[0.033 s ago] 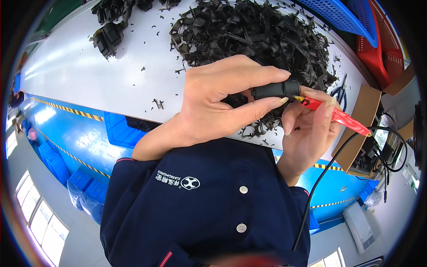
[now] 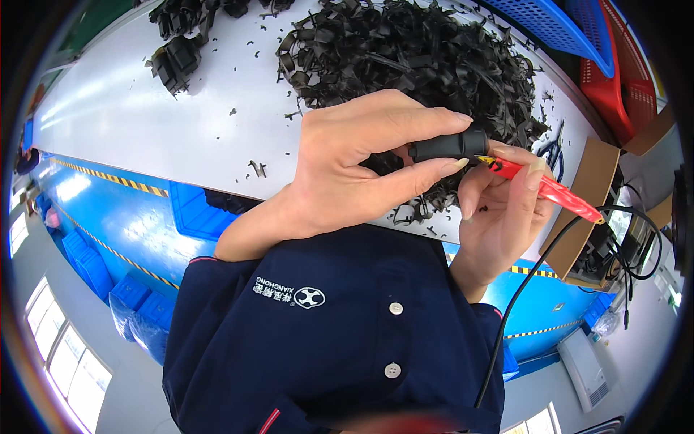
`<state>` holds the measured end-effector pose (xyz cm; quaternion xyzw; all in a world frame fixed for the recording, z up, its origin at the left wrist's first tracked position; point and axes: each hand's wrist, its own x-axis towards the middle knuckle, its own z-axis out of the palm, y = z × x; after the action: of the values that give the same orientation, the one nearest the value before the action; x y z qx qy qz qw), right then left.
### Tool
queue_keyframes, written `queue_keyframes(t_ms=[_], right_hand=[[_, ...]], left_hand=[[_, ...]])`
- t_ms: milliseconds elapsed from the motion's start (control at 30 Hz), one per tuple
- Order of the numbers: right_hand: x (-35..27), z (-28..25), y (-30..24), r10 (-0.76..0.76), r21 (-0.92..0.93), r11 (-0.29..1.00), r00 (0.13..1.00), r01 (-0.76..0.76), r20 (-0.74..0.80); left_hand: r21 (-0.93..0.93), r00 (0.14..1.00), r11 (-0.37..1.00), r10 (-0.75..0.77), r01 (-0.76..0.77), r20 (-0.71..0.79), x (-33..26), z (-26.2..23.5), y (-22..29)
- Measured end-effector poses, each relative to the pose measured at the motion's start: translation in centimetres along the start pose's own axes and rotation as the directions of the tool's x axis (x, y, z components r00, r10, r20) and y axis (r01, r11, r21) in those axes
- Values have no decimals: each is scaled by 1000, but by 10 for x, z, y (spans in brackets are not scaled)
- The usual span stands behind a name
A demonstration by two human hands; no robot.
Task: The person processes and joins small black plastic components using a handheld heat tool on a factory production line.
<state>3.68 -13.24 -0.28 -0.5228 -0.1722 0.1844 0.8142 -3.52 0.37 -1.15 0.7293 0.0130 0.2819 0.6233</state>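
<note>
My left hand pinches a black, hollow-looking plastic part between thumb and fingers, holding it sideways over the table. In my right hand is a slim knife with a shiny red handle and a yellow-and-black front end. Its tip meets the lower right end of the black part; the blade itself is mostly hidden. Just beyond both hands lies a big heap of black plastic scraps, thin and strip-like. Small black trimmings are scattered around the heap and beneath my hands.
More black moulded parts lie at the table's far left. Dark-handled cutters rest right of the heap, near a cardboard box. Blue and red baskets stand at the back right. A black cable hangs along my right side.
</note>
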Motion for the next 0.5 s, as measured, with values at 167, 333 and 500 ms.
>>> queue_keyframes(t_ms=[167, 333, 500], right_hand=[[-3, 2, 2, -38, -99, 995, 998, 33, -47], [-9, 11, 6, -353, -764, 545, 921, 345, 165], [10, -4, 9, -203, -593, 802, 967, 72, -157]], left_hand=[[44, 1000, 999, 2, -2, -7, -2, 0, -1], [106, 999, 994, -40, 41, -10, -6, 3, 1], [285, 983, 944, 181, -168, -20, -4, 2, -2]])
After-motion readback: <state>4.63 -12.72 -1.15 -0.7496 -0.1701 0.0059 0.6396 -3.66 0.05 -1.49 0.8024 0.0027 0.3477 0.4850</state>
